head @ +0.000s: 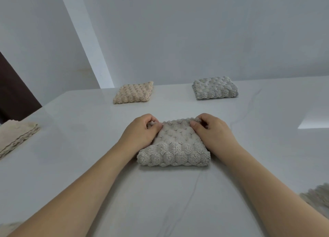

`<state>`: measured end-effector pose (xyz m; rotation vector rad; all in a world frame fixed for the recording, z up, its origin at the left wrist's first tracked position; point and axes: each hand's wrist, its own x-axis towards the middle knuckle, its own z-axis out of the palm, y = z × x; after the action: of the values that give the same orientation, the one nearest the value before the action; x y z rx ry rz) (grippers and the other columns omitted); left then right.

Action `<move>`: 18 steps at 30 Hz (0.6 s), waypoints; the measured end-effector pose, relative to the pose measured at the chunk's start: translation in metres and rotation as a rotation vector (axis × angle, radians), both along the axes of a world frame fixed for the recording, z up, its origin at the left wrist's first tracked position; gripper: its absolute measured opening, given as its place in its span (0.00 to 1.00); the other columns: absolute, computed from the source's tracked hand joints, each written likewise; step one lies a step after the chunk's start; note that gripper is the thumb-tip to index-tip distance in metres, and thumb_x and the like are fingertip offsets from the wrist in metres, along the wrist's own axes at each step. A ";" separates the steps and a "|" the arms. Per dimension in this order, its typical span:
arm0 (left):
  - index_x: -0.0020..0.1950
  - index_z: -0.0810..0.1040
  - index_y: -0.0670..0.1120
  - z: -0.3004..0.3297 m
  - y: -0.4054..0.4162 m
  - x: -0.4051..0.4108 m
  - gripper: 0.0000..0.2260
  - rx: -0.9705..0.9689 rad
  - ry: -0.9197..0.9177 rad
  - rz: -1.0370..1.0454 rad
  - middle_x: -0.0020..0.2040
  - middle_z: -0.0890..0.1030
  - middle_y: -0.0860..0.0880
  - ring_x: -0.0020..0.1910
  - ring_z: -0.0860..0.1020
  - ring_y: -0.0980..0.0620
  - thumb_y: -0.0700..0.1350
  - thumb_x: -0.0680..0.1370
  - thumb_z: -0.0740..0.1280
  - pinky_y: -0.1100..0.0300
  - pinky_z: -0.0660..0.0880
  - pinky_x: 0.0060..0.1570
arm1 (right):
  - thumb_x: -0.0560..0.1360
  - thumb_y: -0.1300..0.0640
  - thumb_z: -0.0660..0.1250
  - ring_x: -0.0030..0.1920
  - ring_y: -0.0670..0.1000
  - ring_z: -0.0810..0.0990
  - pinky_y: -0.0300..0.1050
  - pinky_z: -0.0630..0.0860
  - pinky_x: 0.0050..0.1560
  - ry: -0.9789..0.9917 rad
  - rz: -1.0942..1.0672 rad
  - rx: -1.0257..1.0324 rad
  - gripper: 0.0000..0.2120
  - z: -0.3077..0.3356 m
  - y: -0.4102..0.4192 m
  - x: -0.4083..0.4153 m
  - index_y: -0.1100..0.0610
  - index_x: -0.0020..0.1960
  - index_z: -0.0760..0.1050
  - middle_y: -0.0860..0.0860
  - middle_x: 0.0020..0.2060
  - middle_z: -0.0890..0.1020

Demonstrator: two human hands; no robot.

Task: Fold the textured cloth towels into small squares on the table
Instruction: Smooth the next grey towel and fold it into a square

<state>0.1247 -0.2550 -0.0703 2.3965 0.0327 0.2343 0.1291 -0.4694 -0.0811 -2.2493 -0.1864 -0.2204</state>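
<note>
A light grey bubble-textured towel [175, 147] lies folded into a thick square in the middle of the white table [89, 165]. My left hand [140, 130] pinches its far left corner, and my right hand [211, 130] pinches its far right corner. Both thumbs press on the top layer. Two folded squares sit near the table's far edge: a beige towel [133, 92] on the left and a grey towel [215, 88] on the right.
A stack of beige cloths [16, 139] lies at the left edge of the table. Part of a grey cloth [318, 196] shows at the right edge. A scrap of cloth [8, 227] peeks in at bottom left. A white wall rises behind the table.
</note>
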 end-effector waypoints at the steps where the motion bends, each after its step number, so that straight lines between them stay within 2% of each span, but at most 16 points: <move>1: 0.46 0.79 0.52 -0.001 -0.001 0.000 0.05 0.026 -0.014 0.019 0.39 0.78 0.57 0.39 0.76 0.56 0.52 0.77 0.68 0.59 0.69 0.39 | 0.78 0.49 0.64 0.48 0.55 0.77 0.53 0.72 0.55 -0.009 -0.008 -0.011 0.09 0.000 0.000 0.000 0.54 0.47 0.77 0.49 0.41 0.80; 4: 0.51 0.77 0.52 -0.001 -0.004 0.003 0.09 0.187 0.007 0.042 0.50 0.76 0.54 0.47 0.75 0.54 0.55 0.78 0.65 0.58 0.69 0.47 | 0.77 0.51 0.65 0.52 0.55 0.76 0.52 0.71 0.58 -0.020 -0.021 -0.035 0.07 0.000 0.000 0.002 0.51 0.53 0.77 0.46 0.44 0.78; 7: 0.50 0.75 0.51 0.002 -0.003 0.006 0.11 0.288 0.076 0.019 0.52 0.71 0.52 0.52 0.73 0.51 0.57 0.79 0.62 0.55 0.70 0.52 | 0.77 0.54 0.63 0.56 0.54 0.75 0.54 0.69 0.62 0.014 0.006 -0.086 0.12 0.002 0.001 0.001 0.47 0.59 0.77 0.46 0.47 0.76; 9: 0.51 0.74 0.52 0.005 -0.002 0.005 0.10 0.327 0.125 -0.020 0.53 0.69 0.52 0.57 0.69 0.49 0.57 0.80 0.60 0.53 0.68 0.57 | 0.76 0.55 0.60 0.57 0.54 0.73 0.53 0.68 0.63 0.052 0.031 -0.160 0.13 0.005 0.002 0.000 0.46 0.56 0.79 0.47 0.49 0.78; 11: 0.49 0.72 0.51 0.007 -0.001 0.001 0.10 0.272 0.146 -0.085 0.49 0.72 0.53 0.52 0.70 0.50 0.56 0.81 0.59 0.52 0.70 0.54 | 0.75 0.55 0.59 0.56 0.53 0.72 0.52 0.67 0.62 0.073 0.040 -0.212 0.10 0.009 0.003 -0.003 0.47 0.45 0.80 0.48 0.49 0.78; 14: 0.47 0.72 0.49 0.010 -0.002 -0.006 0.10 0.069 0.111 -0.220 0.36 0.73 0.53 0.35 0.70 0.55 0.55 0.81 0.61 0.57 0.67 0.37 | 0.74 0.56 0.59 0.50 0.53 0.75 0.50 0.71 0.55 0.056 0.077 -0.222 0.10 0.016 0.002 -0.007 0.51 0.37 0.76 0.48 0.44 0.79; 16: 0.47 0.73 0.48 0.010 -0.005 -0.008 0.09 -0.025 0.054 -0.268 0.34 0.72 0.54 0.31 0.68 0.60 0.52 0.80 0.64 0.61 0.66 0.34 | 0.75 0.53 0.57 0.45 0.53 0.77 0.48 0.73 0.48 0.050 0.117 -0.193 0.10 0.020 0.001 -0.008 0.52 0.38 0.74 0.47 0.38 0.80; 18: 0.48 0.74 0.45 0.011 -0.009 -0.008 0.08 -0.174 0.030 -0.274 0.34 0.73 0.55 0.29 0.68 0.62 0.50 0.79 0.67 0.66 0.67 0.32 | 0.77 0.44 0.56 0.45 0.51 0.78 0.49 0.74 0.48 0.061 0.137 -0.244 0.12 0.021 0.001 -0.006 0.49 0.43 0.75 0.46 0.38 0.81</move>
<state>0.1168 -0.2645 -0.0591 2.2008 -0.2498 0.0639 0.1229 -0.4680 -0.0602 -2.4695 -0.3504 -0.0577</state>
